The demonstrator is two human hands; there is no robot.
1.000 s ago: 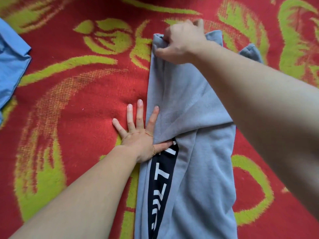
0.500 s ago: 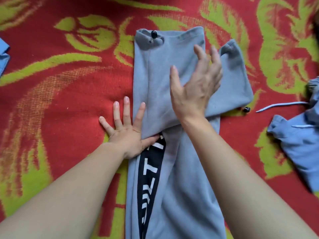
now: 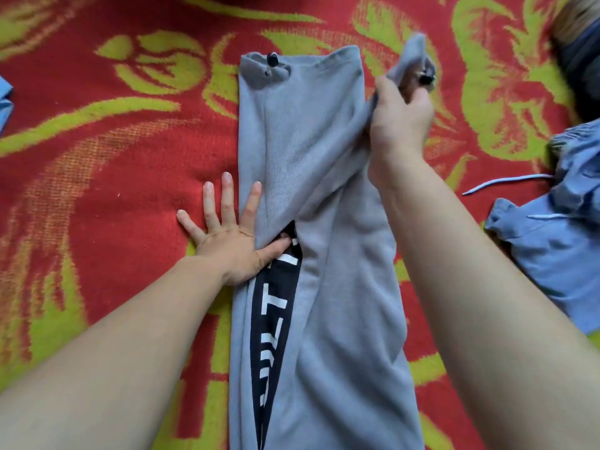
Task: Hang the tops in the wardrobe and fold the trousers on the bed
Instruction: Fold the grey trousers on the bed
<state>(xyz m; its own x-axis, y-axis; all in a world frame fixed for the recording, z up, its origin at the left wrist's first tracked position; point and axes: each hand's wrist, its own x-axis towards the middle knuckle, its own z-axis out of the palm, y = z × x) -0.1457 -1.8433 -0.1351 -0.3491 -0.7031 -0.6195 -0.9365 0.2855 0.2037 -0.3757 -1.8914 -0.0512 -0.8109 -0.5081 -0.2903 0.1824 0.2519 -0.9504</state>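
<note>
Grey fleece trousers with black side stripe (image 3: 341, 319) lying on the red-and-green bed blanket (image 3: 97, 196), left hand (image 3: 233, 245) pressing their fold, fingers spread wide, right hand (image 3: 399, 121) gripping a raised cuff (image 3: 412, 50), fingers curled round it

Lettering noted in one place only: white block capitals running lengthwise down a black stripe (image 3: 275, 319) on the grey trousers (image 3: 344, 319). I read one letter as a T. The rest are skewed, cut off by the cloth folded over them, unreadable from here.
</note>
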